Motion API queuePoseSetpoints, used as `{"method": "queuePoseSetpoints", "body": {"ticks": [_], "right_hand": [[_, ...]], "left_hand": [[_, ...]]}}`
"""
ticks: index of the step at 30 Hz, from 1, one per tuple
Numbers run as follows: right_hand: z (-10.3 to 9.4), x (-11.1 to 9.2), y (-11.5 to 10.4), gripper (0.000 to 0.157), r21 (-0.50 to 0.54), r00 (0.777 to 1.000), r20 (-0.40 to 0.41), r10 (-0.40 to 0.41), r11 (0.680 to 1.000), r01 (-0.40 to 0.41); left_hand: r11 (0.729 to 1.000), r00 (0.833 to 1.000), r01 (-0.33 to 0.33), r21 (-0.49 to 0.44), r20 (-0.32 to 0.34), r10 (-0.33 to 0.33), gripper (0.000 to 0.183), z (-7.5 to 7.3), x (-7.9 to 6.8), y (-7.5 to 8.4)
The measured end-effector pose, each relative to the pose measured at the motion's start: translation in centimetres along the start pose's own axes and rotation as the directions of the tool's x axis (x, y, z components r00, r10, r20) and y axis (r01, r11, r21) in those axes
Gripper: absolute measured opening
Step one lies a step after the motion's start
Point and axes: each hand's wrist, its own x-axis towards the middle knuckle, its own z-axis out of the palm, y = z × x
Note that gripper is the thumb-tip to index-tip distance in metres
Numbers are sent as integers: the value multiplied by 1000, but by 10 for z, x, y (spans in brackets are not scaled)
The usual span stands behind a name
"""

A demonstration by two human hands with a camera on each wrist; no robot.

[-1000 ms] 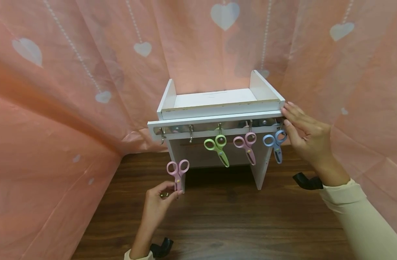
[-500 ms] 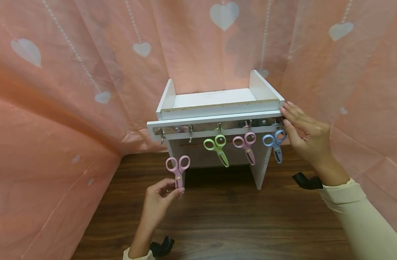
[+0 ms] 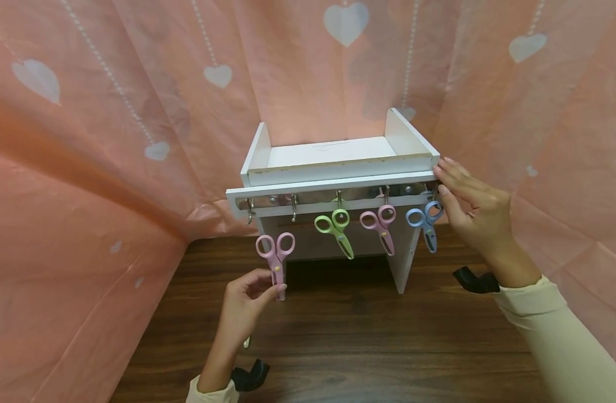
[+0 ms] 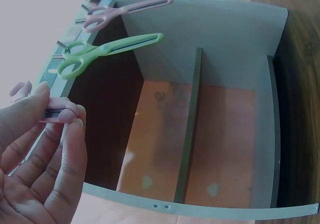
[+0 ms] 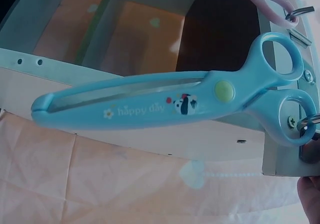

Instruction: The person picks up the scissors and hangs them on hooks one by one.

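My left hand (image 3: 245, 299) pinches a pair of pink scissors (image 3: 276, 260) by the blade end, handle loops up, below the left hooks of a white shelf unit (image 3: 340, 178). In the left wrist view the pink scissors (image 4: 56, 104) are partly hidden by thumb and fingers. My right hand (image 3: 476, 210) holds the right end of the unit's hook rail, thumb in front and fingers at the corner. From that rail hang green scissors (image 3: 340, 230), a second pink pair (image 3: 382, 228) and blue scissors (image 3: 427, 224), the last close to my right thumb.
Two hooks at the left, one a metal hook (image 3: 294, 207), hold nothing. A small pale tip (image 3: 247, 342) shows beside my left wrist; its kind is unclear. The unit stands on a dark wood-grain surface (image 3: 348, 347), with pink heart-patterned curtain (image 3: 308, 73) behind and at both sides.
My left hand has risen slightly with the pink scissors, bringing their loops nearer the left hooks. The pale tip has come into view by the left wrist. My right hand stays in place.
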Motion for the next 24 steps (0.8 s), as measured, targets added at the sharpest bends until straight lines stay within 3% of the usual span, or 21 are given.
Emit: {"method": "queuePoseSetpoints", "body": {"ticks": [11,24], "right_hand": [[-1,8,-21,28,14,1000,-20,-8,1000,8],[-2,6,-18,25,6,1000,-3,-7,1000,7]], "left_hand": [[1000,1000,7,-15,1,-7,13,3,8,1],[997,999,21,-70,32,-19,13,7,17,0]]}}
